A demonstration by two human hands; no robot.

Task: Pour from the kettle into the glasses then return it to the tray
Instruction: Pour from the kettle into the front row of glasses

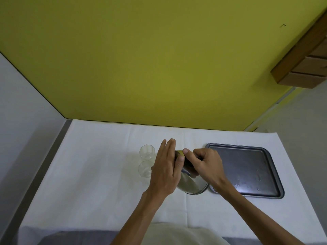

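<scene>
A shiny metal kettle [192, 185] is tilted to the left above the white table, its spout hidden behind my left hand. My right hand [206, 164] grips the kettle's dark handle at the top. My left hand [166, 169] lies flat against the kettle's left side and lid, fingers straight and together. Two clear faceted glasses stand just left of my left hand: a far glass [146, 152] and a near glass [144, 169]. The dark metal tray [247, 168] lies to the right with water drops on it and nothing standing on it.
A white cloth [99, 183] covers the table. A yellow wall [159, 68] runs along the table's far edge. A wooden drawer unit [304, 64] hangs at the upper right. A grey strip borders the table's left edge.
</scene>
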